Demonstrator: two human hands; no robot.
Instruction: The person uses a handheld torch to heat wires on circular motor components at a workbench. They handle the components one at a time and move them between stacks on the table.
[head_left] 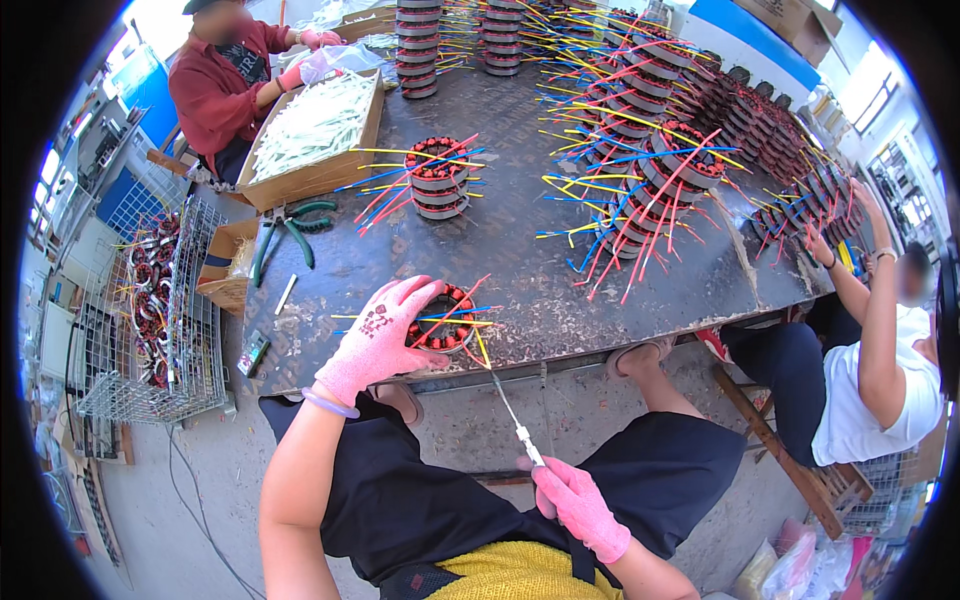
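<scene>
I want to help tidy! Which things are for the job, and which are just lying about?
For the job:
- wire-wound stator, held by left grip
- thin-shafted tool, held by right grip

Probably just lying about:
- green-handled pliers
- white strip
- plastic bags

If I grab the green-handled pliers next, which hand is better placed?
Probably your left hand, nearer the pliers, though it's holding the coil ring; your right hand is farther, holding a thin tool.

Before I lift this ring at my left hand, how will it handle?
The ring will probably feel heavy for its size, given the red windings packed around it. Its coloured wires should flex and might snag, being thin and splayed. Round, it could roll on edge.
</scene>
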